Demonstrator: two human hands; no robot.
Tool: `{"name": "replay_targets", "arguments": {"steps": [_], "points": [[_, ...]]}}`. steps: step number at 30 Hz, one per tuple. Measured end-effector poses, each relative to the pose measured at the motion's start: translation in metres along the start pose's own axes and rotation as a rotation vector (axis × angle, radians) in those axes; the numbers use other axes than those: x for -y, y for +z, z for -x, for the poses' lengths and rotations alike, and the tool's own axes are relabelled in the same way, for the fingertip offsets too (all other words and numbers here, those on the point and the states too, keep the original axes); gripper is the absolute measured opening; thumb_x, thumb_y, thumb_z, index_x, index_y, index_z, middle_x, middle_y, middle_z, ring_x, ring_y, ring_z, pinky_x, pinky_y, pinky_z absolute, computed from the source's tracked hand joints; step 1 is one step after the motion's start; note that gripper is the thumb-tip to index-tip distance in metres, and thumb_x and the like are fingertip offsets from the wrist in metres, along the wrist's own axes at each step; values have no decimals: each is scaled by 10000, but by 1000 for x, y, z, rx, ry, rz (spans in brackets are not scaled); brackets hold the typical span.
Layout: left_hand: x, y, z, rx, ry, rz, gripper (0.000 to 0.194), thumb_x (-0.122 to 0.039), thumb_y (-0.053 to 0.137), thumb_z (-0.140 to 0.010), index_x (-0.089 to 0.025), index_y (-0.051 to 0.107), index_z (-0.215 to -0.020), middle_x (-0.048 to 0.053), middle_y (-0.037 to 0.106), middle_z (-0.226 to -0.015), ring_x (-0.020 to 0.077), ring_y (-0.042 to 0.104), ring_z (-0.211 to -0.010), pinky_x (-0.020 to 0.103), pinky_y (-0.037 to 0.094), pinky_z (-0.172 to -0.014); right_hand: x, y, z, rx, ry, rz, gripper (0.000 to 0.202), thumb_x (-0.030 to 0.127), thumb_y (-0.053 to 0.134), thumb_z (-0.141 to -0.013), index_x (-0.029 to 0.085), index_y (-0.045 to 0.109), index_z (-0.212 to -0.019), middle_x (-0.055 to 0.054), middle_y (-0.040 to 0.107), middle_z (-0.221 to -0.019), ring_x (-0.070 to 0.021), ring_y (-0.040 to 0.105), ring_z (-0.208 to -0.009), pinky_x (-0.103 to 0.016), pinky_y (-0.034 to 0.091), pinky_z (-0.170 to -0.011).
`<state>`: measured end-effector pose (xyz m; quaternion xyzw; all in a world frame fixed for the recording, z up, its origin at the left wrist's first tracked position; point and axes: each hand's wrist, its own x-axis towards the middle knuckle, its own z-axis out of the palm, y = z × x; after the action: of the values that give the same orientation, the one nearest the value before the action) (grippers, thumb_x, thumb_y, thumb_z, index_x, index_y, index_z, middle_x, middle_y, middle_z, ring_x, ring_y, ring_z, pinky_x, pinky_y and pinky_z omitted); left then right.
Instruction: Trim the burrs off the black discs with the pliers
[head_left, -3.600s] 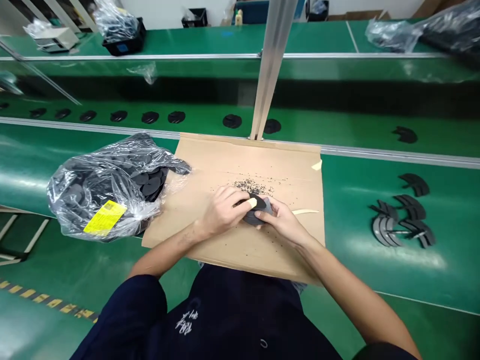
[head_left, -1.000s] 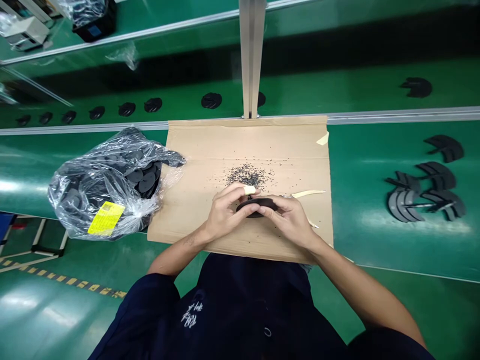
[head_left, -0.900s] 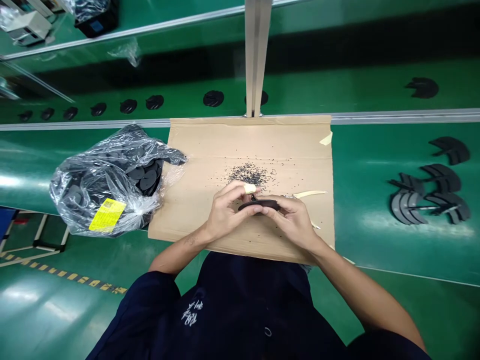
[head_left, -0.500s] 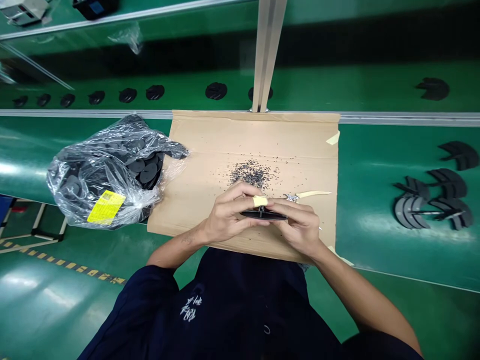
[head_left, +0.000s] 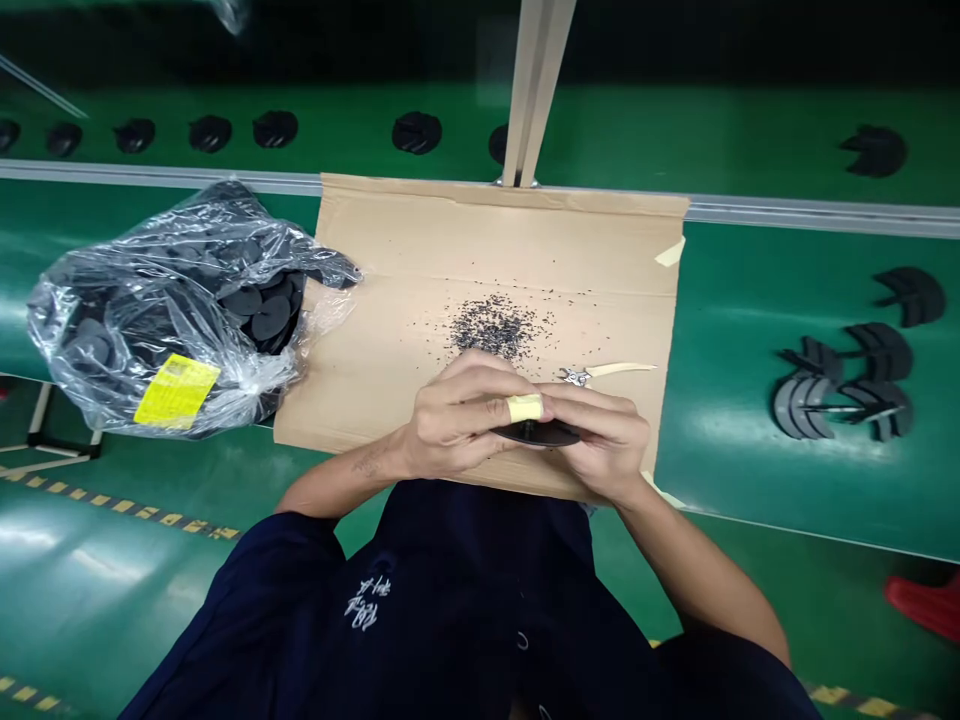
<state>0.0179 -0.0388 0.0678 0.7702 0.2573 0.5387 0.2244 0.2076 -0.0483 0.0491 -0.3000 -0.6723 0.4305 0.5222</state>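
Between my two hands is a thin black disc (head_left: 541,434), seen nearly edge-on and tilted slightly, above the near part of a cardboard sheet (head_left: 390,230). My left hand (head_left: 457,415) grips its left side, and a finger wrapped in yellow tape (head_left: 525,407) lies across its top. On the other side my right hand (head_left: 604,430) has its fingers closed on the rim. My fingers cover much of the disc. Just beyond them lies a scatter of tiny black bits (head_left: 495,328). A pair of nippers (head_left: 589,374) with pale handles rests near my right fingers.
To the left a clear plastic bag (head_left: 172,310) with a yellow label holds many black discs (head_left: 270,318). Black curved parts (head_left: 877,350) lie on the green bench at right. More black pieces (head_left: 417,132) line the back, behind a metal post (head_left: 536,90).
The view has shifted, so the bench things sit a little higher and mostly further left. Both hands still hold the disc, which now shows less behind the taped finger.
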Motion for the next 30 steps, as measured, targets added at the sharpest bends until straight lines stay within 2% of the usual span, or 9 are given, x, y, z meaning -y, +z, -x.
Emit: {"name": "replay_targets", "arguments": {"steps": [2,4,7,9,14,20,23,27,30], "points": [[1,-1,-1,28,-25,18,264,-340,764,-890,-238,719,-1129,38,727,-936,167,654,-906,329,554,-798,-3,1,2,-12,80,-50,169,303,768,-879,293,825,-1038,-55,809,-1014,-192,781,-866,-313,654,-821],[2,-5,-3,126,-102,112,351,-461,748,-876,-231,714,-1139,48,710,-941,174,643,-916,335,547,-815,-6,1,4,1,206,-110,197,438,812,-818,257,836,-891,-57,807,-894,-189,764,-750,-317,651,-768],[4,-12,-10,347,-257,369,547,-645,467,-970,-203,722,-1168,111,692,-1048,194,638,-1001,345,546,-859,-7,0,5,48,379,-190,350,572,830,-740,223,806,-752,-50,780,-766,-182,720,-640,-307,624,-670],[7,-14,-14,437,-339,511,637,-648,317,-1012,-195,746,-1142,136,696,-1093,201,646,-1046,349,548,-895,-6,-1,5,79,447,-233,407,619,820,-725,213,794,-743,-47,757,-714,-187,704,-630,-307,609,-651],[13,-9,-10,322,-382,534,239,-424,674,-949,-215,790,-948,70,742,-873,170,674,-868,326,569,-812,-8,-2,5,149,516,-262,494,682,809,-696,193,739,-687,-41,729,-691,-182,695,-673,-284,581,-653],[9,0,-1,108,-186,280,102,-295,716,-930,-209,767,-949,49,739,-833,161,653,-837,327,566,-782,-14,0,11,154,528,-151,565,736,731,-749,180,765,-841,-4,688,-654,-107,560,-523,-221,470,-503],[10,-3,7,101,-267,177,133,-257,668,-961,-206,754,-1050,62,746,-962,161,677,-928,316,571,-843,-17,-11,5,137,400,5,484,655,678,-861,206,781,-1006,-26,739,-772,-136,634,-631,-249,530,-600],[22,-10,22,120,-560,-14,294,-282,600,-994,-232,678,-1273,83,691,-1200,172,668,-1057,321,565,-930,-35,-51,-22,-7,155,564,333,341,513,-1020,228,720,-1256,-105,737,-1207,-223,676,-1108,-397,539,-991],[29,-13,29,241,-585,-50,273,-304,593,-992,-247,687,-1242,69,688,-1202,191,678,-1067,333,571,-942,-54,-92,-43,20,250,992,475,130,353,-1000,145,643,-1376,-191,631,-1394,-292,559,-1311,-524,453,-1102]]}}
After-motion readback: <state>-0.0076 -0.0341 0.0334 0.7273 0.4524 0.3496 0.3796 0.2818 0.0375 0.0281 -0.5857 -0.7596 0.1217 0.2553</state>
